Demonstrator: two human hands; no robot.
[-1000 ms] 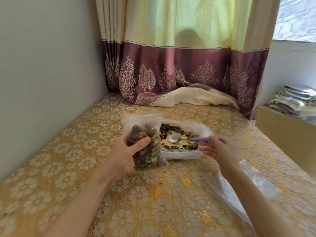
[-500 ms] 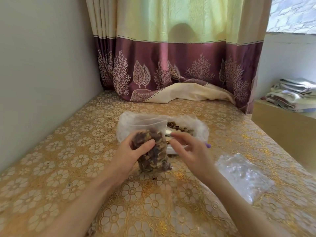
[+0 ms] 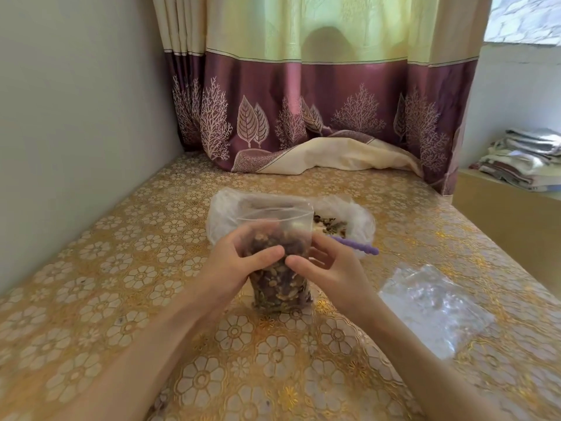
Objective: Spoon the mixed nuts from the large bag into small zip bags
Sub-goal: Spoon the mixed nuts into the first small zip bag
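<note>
A small clear zip bag (image 3: 280,284), well filled with mixed nuts, stands upright on the table between both hands. My left hand (image 3: 236,265) grips its left side, thumb across the front. My right hand (image 3: 331,268) holds its right side, thumb meeting the left thumb. The bag's top (image 3: 276,212) is open. Behind it lies the large plastic bag (image 3: 355,220), open, with nuts still inside. A spoon with a purple handle (image 3: 361,248) rests in the large bag, its bowl hidden behind the small bag.
A pile of empty clear zip bags (image 3: 431,302) lies on the table to the right. A wall runs along the left. A curtain (image 3: 318,117) hangs at the back, its hem on the table. A wooden unit with folded cloths (image 3: 522,159) stands at right.
My right hand let go of the spoon, left it in the large bag, and moved left onto the small bag. The small bag now stands in front of the large bag, held by both hands.
</note>
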